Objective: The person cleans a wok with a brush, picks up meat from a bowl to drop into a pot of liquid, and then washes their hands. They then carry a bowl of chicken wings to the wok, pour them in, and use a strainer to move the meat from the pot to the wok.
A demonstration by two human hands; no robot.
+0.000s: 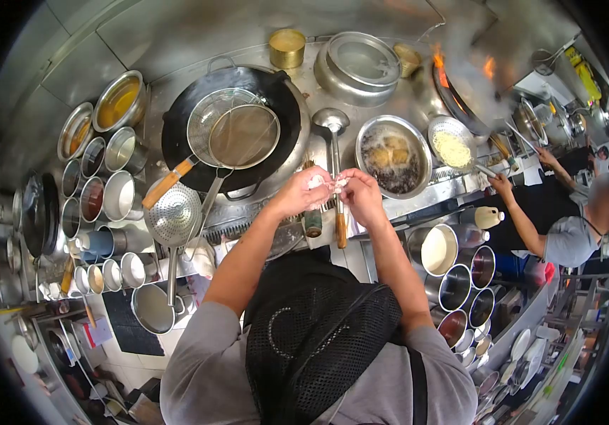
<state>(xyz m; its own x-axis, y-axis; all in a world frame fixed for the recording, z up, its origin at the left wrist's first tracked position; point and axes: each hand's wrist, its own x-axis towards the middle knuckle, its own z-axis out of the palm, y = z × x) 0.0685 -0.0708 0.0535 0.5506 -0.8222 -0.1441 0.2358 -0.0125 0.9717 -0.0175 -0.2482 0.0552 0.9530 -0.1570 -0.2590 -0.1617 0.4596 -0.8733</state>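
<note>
Both my hands meet over the front of the stove. My left hand (300,193) has its fingers closed on a small clump of white food (316,182). Close beside it, my right hand (361,195) pinches small white pieces (340,183) at its fingertips. Under and between the hands lie a ladle (331,119) with a wooden handle and a green-handled tool (312,221). Just to the right stands a metal pot (425,142) of dark bubbling oil with golden pieces (389,153) floating in it.
On the left, a black wok (177,134) holds stacked strainers (244,134); a perforated ladle (174,212) lies in front. Lidded pot (361,64) stands behind. At right, a co-worker (566,227) holds a strainer of noodles (452,150) near a flaming wok (453,99). Seasoning pots (439,249) stand front right.
</note>
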